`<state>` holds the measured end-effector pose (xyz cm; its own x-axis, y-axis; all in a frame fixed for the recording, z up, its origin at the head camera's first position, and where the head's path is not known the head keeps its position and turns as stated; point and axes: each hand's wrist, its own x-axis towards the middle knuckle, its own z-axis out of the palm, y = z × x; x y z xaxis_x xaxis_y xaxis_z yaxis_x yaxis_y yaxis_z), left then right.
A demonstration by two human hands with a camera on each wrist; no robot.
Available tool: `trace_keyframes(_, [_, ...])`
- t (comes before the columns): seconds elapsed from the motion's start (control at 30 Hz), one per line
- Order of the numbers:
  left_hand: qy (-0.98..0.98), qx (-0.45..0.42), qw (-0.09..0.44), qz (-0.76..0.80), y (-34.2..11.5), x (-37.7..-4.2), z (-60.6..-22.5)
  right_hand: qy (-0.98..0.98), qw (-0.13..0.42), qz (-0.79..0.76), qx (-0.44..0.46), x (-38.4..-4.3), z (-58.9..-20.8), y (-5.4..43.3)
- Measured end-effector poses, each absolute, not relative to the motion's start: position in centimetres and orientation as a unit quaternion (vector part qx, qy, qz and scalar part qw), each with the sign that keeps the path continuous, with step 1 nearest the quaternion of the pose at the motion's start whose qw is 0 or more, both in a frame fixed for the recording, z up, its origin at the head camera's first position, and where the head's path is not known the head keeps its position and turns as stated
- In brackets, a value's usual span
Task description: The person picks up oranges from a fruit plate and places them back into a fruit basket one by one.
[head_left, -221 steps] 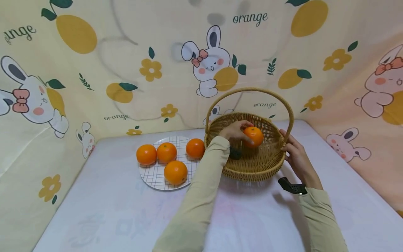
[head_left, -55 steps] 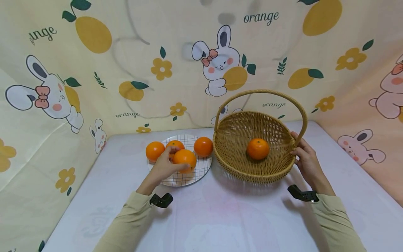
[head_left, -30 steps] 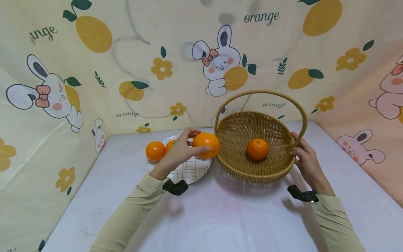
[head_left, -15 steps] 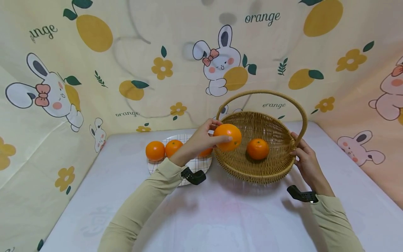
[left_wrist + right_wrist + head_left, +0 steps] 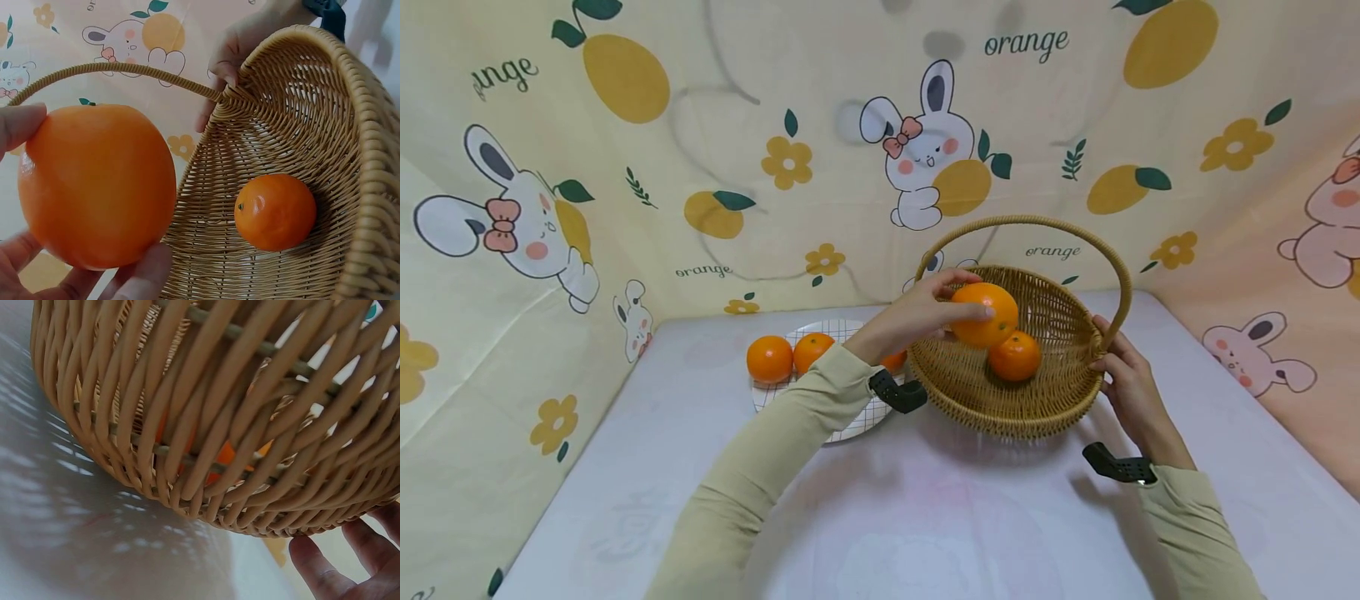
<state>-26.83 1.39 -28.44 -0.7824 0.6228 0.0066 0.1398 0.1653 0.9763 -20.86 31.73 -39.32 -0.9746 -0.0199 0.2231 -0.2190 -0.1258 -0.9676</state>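
Note:
My left hand [image 5: 921,312] grips an orange [image 5: 988,312] between thumb and fingers, over the inside of a wicker basket [image 5: 1067,383]. In the left wrist view, the held orange [image 5: 100,187] is large and close, with fingertips around its sides. A second, redder orange [image 5: 1015,360] lies in the bottom of the basket. My right hand [image 5: 1126,385] holds the basket's right rim at the foot of the arched handle [image 5: 1022,220], thumb on the near side and fingers behind. The right wrist view shows the basket's woven outer wall [image 5: 206,412] with fingertips at its edge.
Left of the basket stands a white checked plate [image 5: 853,429]. Two oranges show at its left, one at the edge [image 5: 770,359] and one beside it [image 5: 813,350]. A third orange [image 5: 895,361] is mostly hidden behind my left wrist. A printed cloth [image 5: 820,167] hangs behind the table.
My left hand has taken the front orange off the plate and carried it right, over the basket. Earlier it set the redder orange inside. My right hand stays on the rim.

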Motion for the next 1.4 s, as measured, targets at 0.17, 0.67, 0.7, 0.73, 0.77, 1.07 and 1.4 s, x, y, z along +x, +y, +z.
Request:
trace_keyframes(0.17, [0.727, 0.247, 0.207, 0.606, 2.8, -27.8, -28.6, -0.654, 0.068, 0.748, 0.088, -20.8, -39.4, 31.8])
trace_keyframes(0.67, [0.722, 0.163, 0.176, 0.649, 6.5, -29.9, -28.7, -0.662, 0.076, 0.740, 0.091, -20.7, -39.5, 32.3])
trace_keyframes(0.7, [0.723, 0.158, 0.172, 0.650, 6.7, -30.1, -28.8, -0.662, 0.075, 0.741, 0.090, -20.7, -39.5, 32.3])
trace_keyframes(0.73, [0.725, 0.153, 0.168, 0.651, 6.9, -30.2, -28.9, -0.661, 0.074, 0.741, 0.090, -20.7, -39.5, 32.3])
trace_keyframes(0.77, [0.729, 0.149, 0.159, 0.649, 7.0, -30.3, -29.1, -0.660, 0.073, 0.742, 0.090, -20.7, -39.5, 32.3])
trace_keyframes(1.07, [0.787, 0.113, 0.106, 0.597, 8.5, -31.5, -30.2, -0.661, 0.071, 0.741, 0.090, -20.8, -39.5, 32.2])
trace_keyframes(1.4, [0.801, 0.083, 0.131, 0.579, 8.1, -32.7, -31.5, -0.665, 0.066, 0.739, 0.089, -21.1, -39.4, 32.0])
